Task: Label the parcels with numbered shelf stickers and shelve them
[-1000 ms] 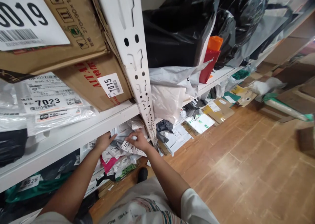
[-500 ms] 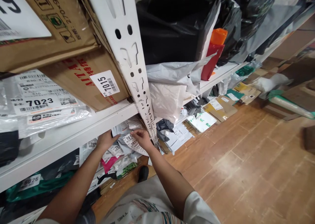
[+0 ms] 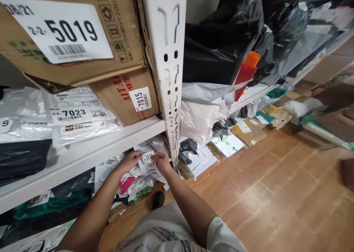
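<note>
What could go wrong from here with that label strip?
Mix-up: 7012 and 7013 sit next to each other on the label strip, so the wrong one might get used.
Snag: the strip hangs close over the plastic bags and could catch or stick there.
Knock: the right hand looks close to the white post and might bump it.

Okay, so the outfit: pale greyish short-sleeved T-shirt (image 3: 163, 217), kinda loose, with a front print (image 3: 173, 239) of wavy strands in teal, rusty orange and darker tones. There's some small dark lettering (image 3: 145, 247) beside it, too cut off to read properly. Right sleeve (image 3: 223, 232) is plain, same pale colour. Forearms and hands are bare. Down below, one dark, round-toed shoe (image 3: 158, 199).
</note>
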Action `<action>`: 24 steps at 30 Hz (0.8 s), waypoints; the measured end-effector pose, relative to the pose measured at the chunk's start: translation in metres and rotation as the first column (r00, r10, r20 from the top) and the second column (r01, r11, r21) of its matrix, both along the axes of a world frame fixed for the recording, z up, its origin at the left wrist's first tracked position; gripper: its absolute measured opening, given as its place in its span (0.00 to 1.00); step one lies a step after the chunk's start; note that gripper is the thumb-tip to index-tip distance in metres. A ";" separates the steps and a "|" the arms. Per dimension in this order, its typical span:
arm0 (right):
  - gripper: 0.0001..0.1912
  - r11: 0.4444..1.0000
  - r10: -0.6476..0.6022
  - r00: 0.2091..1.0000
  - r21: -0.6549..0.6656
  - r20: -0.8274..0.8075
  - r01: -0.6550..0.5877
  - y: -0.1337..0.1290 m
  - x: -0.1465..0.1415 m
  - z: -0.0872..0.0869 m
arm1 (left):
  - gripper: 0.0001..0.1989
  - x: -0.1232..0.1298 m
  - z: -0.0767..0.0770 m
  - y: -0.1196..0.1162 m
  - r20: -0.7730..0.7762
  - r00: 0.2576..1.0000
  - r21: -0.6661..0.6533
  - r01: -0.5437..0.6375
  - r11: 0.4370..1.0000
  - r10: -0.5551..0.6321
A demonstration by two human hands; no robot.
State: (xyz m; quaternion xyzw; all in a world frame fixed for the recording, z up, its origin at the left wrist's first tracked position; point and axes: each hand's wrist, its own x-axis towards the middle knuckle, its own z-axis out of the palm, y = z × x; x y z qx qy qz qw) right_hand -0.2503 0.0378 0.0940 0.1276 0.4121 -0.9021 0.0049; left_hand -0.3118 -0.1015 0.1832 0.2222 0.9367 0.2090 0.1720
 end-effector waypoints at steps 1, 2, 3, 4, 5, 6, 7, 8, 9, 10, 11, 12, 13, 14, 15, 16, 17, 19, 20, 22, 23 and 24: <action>0.22 1.000 -0.002 1.000 0.000 0.002 0.002 -0.003 -0.002 -0.002 | 0.20 0.000 0.000 0.000 0.010 1.000 0.006 -0.002 1.000 0.002; 0.23 1.000 -0.005 1.000 0.006 0.005 0.005 -0.006 -0.004 -0.004 | 0.20 0.000 -0.001 0.001 0.015 1.000 0.008 -0.007 1.000 0.007; 0.23 1.000 -0.009 1.000 0.018 0.008 0.009 -0.009 -0.007 -0.007 | 0.21 0.001 -0.002 0.002 0.015 1.000 0.005 -0.016 1.000 0.016; 0.24 0.999 -0.013 1.000 0.034 0.010 0.013 -0.012 -0.009 -0.009 | 0.21 0.002 -0.003 0.003 0.011 1.000 -0.003 -0.026 1.000 0.026; 0.24 0.998 -0.017 1.000 0.055 0.012 0.016 -0.015 -0.011 -0.011 | 0.21 0.003 -0.003 0.004 0.004 0.999 -0.017 -0.038 0.999 0.039; 0.24 0.997 -0.022 1.000 0.080 0.012 0.021 -0.018 -0.013 -0.013 | 0.20 0.004 -0.004 0.005 -0.009 0.999 -0.036 -0.049 0.998 0.049; 0.24 0.994 -0.029 0.999 0.107 0.012 0.028 -0.020 -0.015 -0.015 | 0.18 0.005 -0.005 0.006 -0.025 0.998 -0.059 -0.056 0.997 0.055; 0.23 0.990 -0.041 0.999 0.134 0.011 0.039 -0.021 -0.016 -0.017 | 0.15 0.006 -0.006 0.007 -0.045 0.997 -0.083 -0.061 0.995 0.057; 0.24 0.986 -0.057 0.998 0.159 0.009 0.055 -0.023 -0.017 -0.018 | 0.13 0.007 -0.006 0.008 -0.068 0.996 -0.104 -0.066 0.992 0.059; 0.24 0.981 -0.075 0.997 0.181 0.007 0.073 -0.023 -0.018 -0.020 | 0.12 0.008 -0.007 0.009 -0.091 0.994 -0.122 -0.072 0.990 0.061; 0.25 0.976 -0.094 0.996 0.199 0.004 0.091 -0.024 -0.018 -0.022 | 0.11 0.008 -0.008 0.010 -0.109 0.992 -0.136 -0.079 0.988 0.064; 0.26 0.972 -0.109 0.994 0.212 0.002 0.106 -0.024 -0.018 -0.023 | 0.10 0.009 -0.009 0.010 -0.122 0.990 -0.146 -0.085 0.986 0.067; 0.27 0.969 -0.119 0.993 0.219 0.000 0.116 -0.024 -0.016 -0.025 | 0.09 0.009 -0.009 0.011 -0.130 0.989 -0.155 -0.090 0.984 0.070; 0.28 0.968 -0.122 0.993 0.221 0.000 0.119 -0.024 -0.015 -0.026 | 0.08 0.008 -0.010 0.010 -0.135 0.988 -0.162 -0.094 0.982 0.072; 0.28 0.970 -0.116 0.993 0.218 0.002 0.113 -0.024 -0.012 -0.028 | 0.07 0.008 -0.011 0.010 -0.137 0.988 -0.169 -0.097 0.981 0.074; 0.29 0.973 -0.099 0.995 0.209 0.004 0.096 -0.025 -0.010 -0.029 | 0.07 0.008 -0.011 0.010 -0.137 0.988 -0.174 -0.097 0.980 0.073; 0.28 0.978 -0.074 0.997 0.195 0.006 0.071 -0.025 -0.007 -0.030 | 0.07 0.008 -0.012 0.009 -0.135 0.988 -0.176 -0.095 0.980 0.072; 0.27 0.987 -0.014 1.000 0.159 0.007 0.013 -0.026 -0.002 -0.033 | 0.07 0.009 -0.013 0.009 -0.125 0.990 -0.176 -0.084 0.981 0.062; 0.26 0.990 0.010 1.000 0.143 0.006 -0.011 -0.026 -0.001 -0.034 | 0.06 0.009 -0.013 0.009 -0.119 0.991 -0.177 -0.078 0.981 0.057; 0.25 0.992 0.027 1.000 0.126 0.012 -0.028 -0.027 0.001 -0.036 | 0.06 0.012 -0.013 0.009 -0.113 0.992 -0.183 -0.070 0.981 0.050; 0.24 0.992 0.017 1.000 0.128 0.023 -0.020 -0.028 0.000 -0.037 | 0.07 0.013 -0.013 0.010 -0.114 0.992 -0.191 -0.070 0.979 0.048; 0.24 0.991 -0.003 0.999 0.133 0.036 -0.002 -0.029 -0.001 -0.037 | 0.07 0.014 -0.013 0.011 -0.115 0.992 -0.200 -0.071 0.977 0.049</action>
